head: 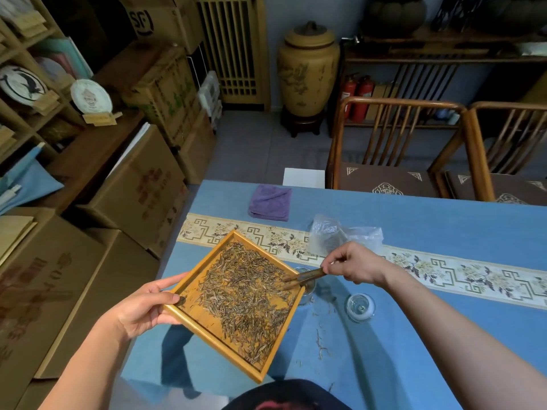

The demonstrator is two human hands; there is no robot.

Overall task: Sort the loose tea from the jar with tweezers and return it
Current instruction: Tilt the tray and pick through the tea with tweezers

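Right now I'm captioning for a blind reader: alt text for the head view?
A left hand holds a tilted wooden tray of loose tea above a blue table, while the right hand rakes it with tweezers toward a glass jar.

"SF" on a cardboard box (154, 19)

Loose tea (245, 294) across tilted wooden tray (207, 335), tweezers (305, 276) at its right edge

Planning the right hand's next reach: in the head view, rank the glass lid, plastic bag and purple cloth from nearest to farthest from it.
From the right hand:
1. Plastic bag, just behind it.
2. Glass lid, below it, toward the person.
3. Purple cloth, far back-left.
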